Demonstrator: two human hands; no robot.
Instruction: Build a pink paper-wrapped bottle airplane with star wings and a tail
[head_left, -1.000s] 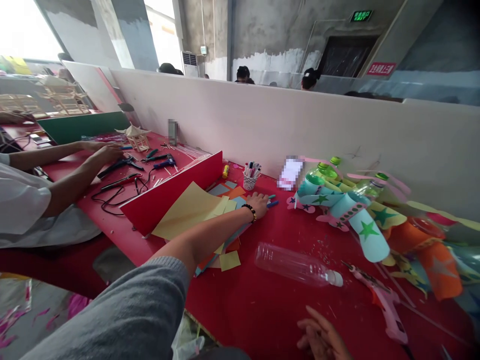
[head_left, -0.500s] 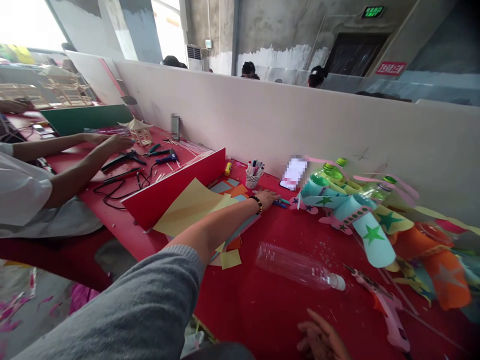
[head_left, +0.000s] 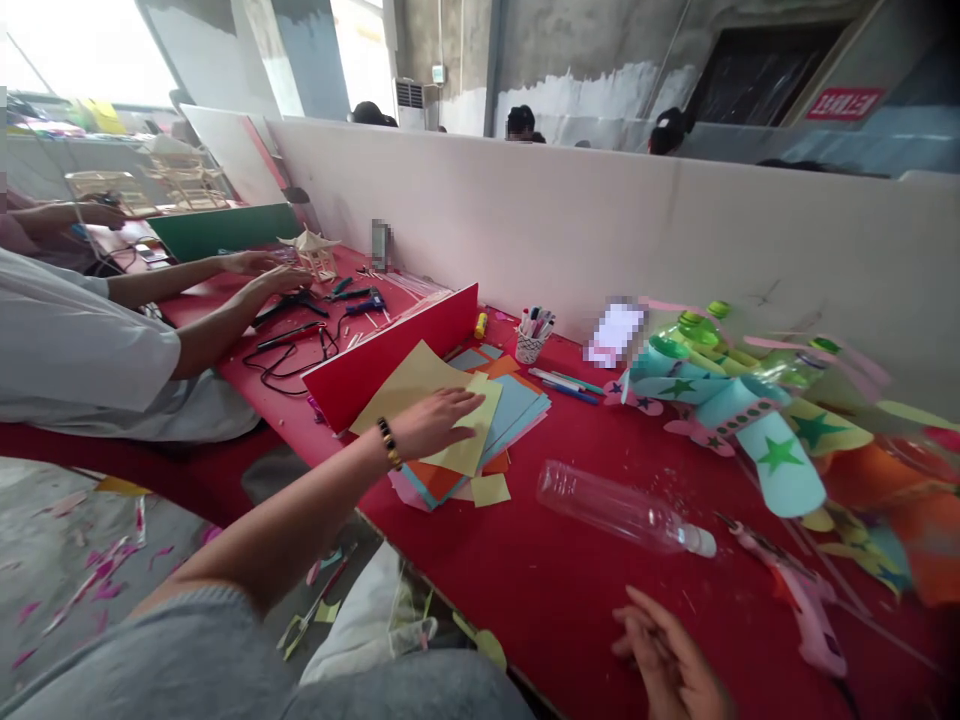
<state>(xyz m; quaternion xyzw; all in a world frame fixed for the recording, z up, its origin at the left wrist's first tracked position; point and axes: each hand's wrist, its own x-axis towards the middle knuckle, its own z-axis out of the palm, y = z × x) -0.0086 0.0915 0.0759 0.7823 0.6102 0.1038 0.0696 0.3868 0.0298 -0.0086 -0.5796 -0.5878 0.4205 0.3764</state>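
My left hand [head_left: 437, 428], with a beaded bracelet [head_left: 388, 443] at the wrist, reaches over a stack of coloured paper with its fingers stretched out. Under it lies a large sheet of yellow paper [head_left: 412, 385]; blue paper [head_left: 512, 408] and orange sheets show around it. Whether the palm presses on the sheet I cannot tell. At the table's front, my right hand [head_left: 664, 655] rests with loosely bent fingers and nothing in them. Nearest to it are a clear plastic bottle [head_left: 615, 507] lying on its side and a pink glue gun [head_left: 799, 600].
Pens [head_left: 566, 385] lie before a pen cup [head_left: 531, 338] and a phone [head_left: 616, 333]. Paper-covered bottle crafts [head_left: 772, 450] crowd the right side. A red board [head_left: 405, 350] divides off the left, where a co-worker's hands [head_left: 274, 275] work near a small wooden pavilion [head_left: 311, 250].
My left hand has moved from beside the pens back toward me and left, over the yellow paper. My right hand stays at the table's front. The view has shifted left.
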